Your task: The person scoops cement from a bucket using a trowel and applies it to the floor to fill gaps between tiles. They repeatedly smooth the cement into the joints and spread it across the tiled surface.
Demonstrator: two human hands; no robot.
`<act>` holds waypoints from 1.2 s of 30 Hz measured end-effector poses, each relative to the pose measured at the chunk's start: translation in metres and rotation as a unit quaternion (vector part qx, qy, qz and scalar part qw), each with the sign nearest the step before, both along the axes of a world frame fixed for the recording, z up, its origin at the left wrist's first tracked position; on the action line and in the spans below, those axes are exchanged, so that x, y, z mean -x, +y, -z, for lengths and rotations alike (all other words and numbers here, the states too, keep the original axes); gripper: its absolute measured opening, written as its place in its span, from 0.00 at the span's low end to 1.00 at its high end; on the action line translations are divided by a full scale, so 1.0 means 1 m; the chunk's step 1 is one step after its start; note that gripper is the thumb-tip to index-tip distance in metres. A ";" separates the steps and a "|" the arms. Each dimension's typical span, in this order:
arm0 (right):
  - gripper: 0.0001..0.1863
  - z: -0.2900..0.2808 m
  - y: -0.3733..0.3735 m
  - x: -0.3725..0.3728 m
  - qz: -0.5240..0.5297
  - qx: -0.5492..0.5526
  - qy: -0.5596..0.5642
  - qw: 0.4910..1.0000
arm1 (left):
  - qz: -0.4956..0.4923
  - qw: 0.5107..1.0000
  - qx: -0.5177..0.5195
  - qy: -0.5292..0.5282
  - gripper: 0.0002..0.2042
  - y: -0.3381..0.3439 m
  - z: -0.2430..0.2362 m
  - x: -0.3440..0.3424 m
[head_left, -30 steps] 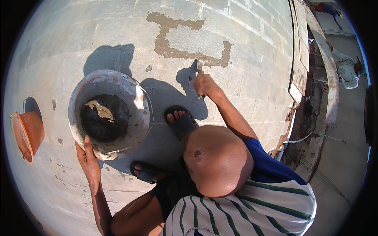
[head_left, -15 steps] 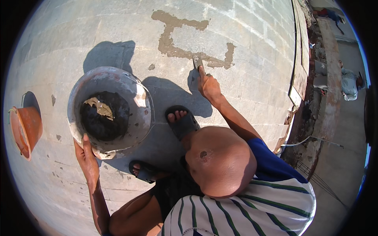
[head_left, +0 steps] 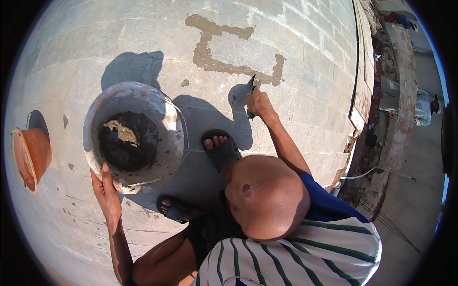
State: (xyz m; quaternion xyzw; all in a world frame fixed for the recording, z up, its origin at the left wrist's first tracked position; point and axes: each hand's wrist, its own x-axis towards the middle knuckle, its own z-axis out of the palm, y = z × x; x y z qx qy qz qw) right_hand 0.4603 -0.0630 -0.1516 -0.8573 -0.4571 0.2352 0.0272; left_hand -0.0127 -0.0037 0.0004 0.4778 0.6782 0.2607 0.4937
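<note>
My left hand [head_left: 107,195] grips the near rim of a pale, mortar-stained bucket [head_left: 167,133], which holds a dark interior mass and some pale wet mix [head_left: 121,131]. My right hand [head_left: 261,102] is closed round a small trowel [head_left: 255,82] with a green handle; its blade is tilted at the lower edge of a bracket-shaped band of wet grey-brown mortar [head_left: 224,66] on the pale block surface [head_left: 143,33]. The blade casts a shadow beside it. Whether it touches the mortar I cannot tell.
An orange bucket [head_left: 33,157] stands at the left. My sandalled feet [head_left: 220,151] and bent knee are below centre. Along the right run weathered boards [head_left: 362,62], rubble, a thin pipe [head_left: 362,174] and thin rods. Two people [head_left: 424,107] are partly visible at the far right.
The trowel went up onto the mortar half a second ago and has since moved rightward and slightly down, its blade turned more on edge. My left hand stays on the bucket rim.
</note>
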 end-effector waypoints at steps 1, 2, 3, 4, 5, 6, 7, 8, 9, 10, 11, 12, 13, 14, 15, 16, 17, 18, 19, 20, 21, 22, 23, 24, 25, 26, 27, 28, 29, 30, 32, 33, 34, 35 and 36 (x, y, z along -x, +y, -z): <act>0.29 -0.004 0.010 0.022 0.004 -0.028 0.019 0.999 | 0.001 1.000 -0.001 -0.005 0.29 -0.001 0.001 0.002; 0.27 -0.009 0.013 0.024 -0.279 0.021 -0.149 0.948 | 0.009 1.000 0.001 -0.015 0.29 0.001 0.002 -0.001; 0.26 0.000 0.017 0.033 -0.221 -0.038 -0.065 0.972 | 0.008 1.000 0.001 -0.014 0.28 0.001 0.001 -0.002; 0.26 0.007 0.018 0.040 -0.160 -0.097 0.020 0.982 | 0.008 1.000 0.001 -0.014 0.28 0.002 0.000 -0.003; 0.26 -0.011 0.021 0.050 -0.117 -0.079 0.086 0.986 | 0.001 1.000 0.001 -0.017 0.28 0.001 0.000 -0.002; 0.26 -0.051 0.031 0.067 -0.076 -0.060 0.151 0.984 | -0.006 1.000 0.000 -0.021 0.27 -0.001 -0.001 -0.002; 0.26 -0.078 0.038 0.075 -0.034 -0.042 0.213 0.975 | -0.013 1.000 -0.003 -0.027 0.27 -0.002 -0.002 -0.001; 0.26 -0.087 0.037 0.070 0.013 -0.037 0.225 0.974 | -0.004 1.000 -0.004 -0.024 0.28 -0.001 0.000 0.001; 0.27 -0.094 0.034 0.062 0.058 -0.029 0.237 0.969 | 0.003 1.000 -0.004 -0.019 0.28 -0.001 0.003 0.005; 0.27 -0.100 0.027 0.051 0.103 -0.022 0.246 0.963 | 0.010 1.000 -0.003 -0.016 0.29 -0.001 0.006 0.007; 0.27 -0.088 0.015 0.028 0.076 -0.051 0.165 0.982 | 0.006 1.000 -0.001 -0.015 0.29 -0.001 0.006 0.006; 0.27 -0.072 0.000 -0.001 0.049 -0.080 0.084 0.992 | 0.003 1.000 -0.001 -0.014 0.29 -0.001 0.004 0.003; 0.27 -0.071 -0.008 -0.023 0.009 -0.082 0.038 0.996 | -0.002 1.000 0.001 -0.011 0.29 -0.001 0.003 0.004; 0.27 -0.072 -0.016 -0.047 -0.031 -0.085 -0.008 0.996 | -0.003 1.000 -0.001 -0.015 0.29 -0.001 0.003 0.005; 0.26 -0.066 -0.033 -0.083 -0.069 -0.094 -0.022 0.993 | 0.002 1.000 -0.001 -0.025 0.29 0.001 0.007 0.004; 0.26 -0.064 -0.047 -0.113 -0.111 -0.104 -0.033 0.988 | 0.003 0.999 -0.002 -0.032 0.29 0.002 0.009 0.004; 0.25 -0.071 -0.054 -0.131 -0.137 -0.079 -0.026 0.987 | -0.002 1.000 0.000 -0.026 0.29 0.001 0.009 0.006; 0.24 -0.077 -0.060 -0.146 -0.163 -0.053 -0.019 0.985 | -0.008 1.000 0.002 -0.020 0.29 0.000 0.008 0.008; 0.26 -0.080 -0.071 -0.164 -0.189 -0.068 -0.015 0.980 | -0.008 1.000 0.005 -0.018 0.29 0.001 0.008 0.006; 0.26 -0.078 -0.078 -0.179 -0.198 -0.055 -0.011 0.979 | -0.012 1.000 0.002 -0.014 0.29 0.000 0.008 0.006; 0.27 -0.075 -0.087 -0.196 -0.202 -0.039 -0.007 0.979 | -0.012 1.000 0.001 -0.011 0.29 0.001 0.009 0.005; 0.27 -0.072 -0.090 -0.202 -0.207 -0.025 -0.001 0.978 | -0.013 1.000 0.000 -0.006 0.29 0.001 0.009 0.005; 0.28 -0.068 -0.094 -0.206 -0.203 -0.017 -0.005 0.979 | -0.015 1.000 0.010 -0.002 0.29 0.001 0.008 0.005; 0.28 -0.064 -0.093 -0.205 -0.202 -0.037 0.003 0.979 | -0.018 1.000 0.007 0.000 0.29 0.001 0.008 0.006; 0.28 -0.060 -0.092 -0.203 -0.202 -0.057 0.010 0.978 | -0.020 1.000 0.005 0.002 0.29 0.001 0.008 0.007; 0.28 -0.055 -0.091 -0.201 -0.201 -0.076 0.017 0.977 | -0.021 1.000 0.003 0.004 0.29 0.000 0.007 0.007; 0.28 -0.050 -0.092 -0.198 -0.187 -0.080 0.026 0.979 | -0.019 1.000 0.002 0.000 0.28 0.001 0.004 0.005; 0.28 -0.045 -0.091 -0.195 -0.174 -0.083 0.034 0.981 | -0.017 1.000 -0.001 -0.008 0.28 0.001 0.005 0.004; 0.28 -0.041 -0.091 -0.192 -0.160 -0.086 0.043 0.982 | -0.015 1.000 -0.004 -0.016 0.28 0.001 0.006 0.005; 0.28 -0.036 -0.089 -0.188 -0.154 -0.083 0.052 0.983 | -0.012 1.000 -0.007 -0.023 0.29 0.002 0.006 0.004; 0.27 -0.033 -0.080 -0.178 -0.143 -0.077 0.070 0.984 | -0.003 1.000 -0.001 -0.019 0.28 0.003 0.004 0.002; 0.27 -0.043 -0.065 -0.160 -0.135 -0.050 0.066 0.987 | 0.000 1.000 0.001 -0.013 0.28 0.002 0.001 0.002; 0.27 -0.046 -0.059 -0.154 -0.142 -0.054 0.069 0.986 | 0.004 1.000 -0.002 -0.011 0.28 0.003 -0.001 -0.001; 0.27 -0.046 -0.052 -0.153 -0.149 -0.059 0.071 0.984 | 0.008 1.000 -0.005 -0.008 0.27 0.003 -0.003 -0.006; 0.27 -0.045 -0.043 -0.150 -0.159 -0.064 0.075 0.982 | 0.010 1.000 -0.009 -0.005 0.27 0.003 -0.006 -0.009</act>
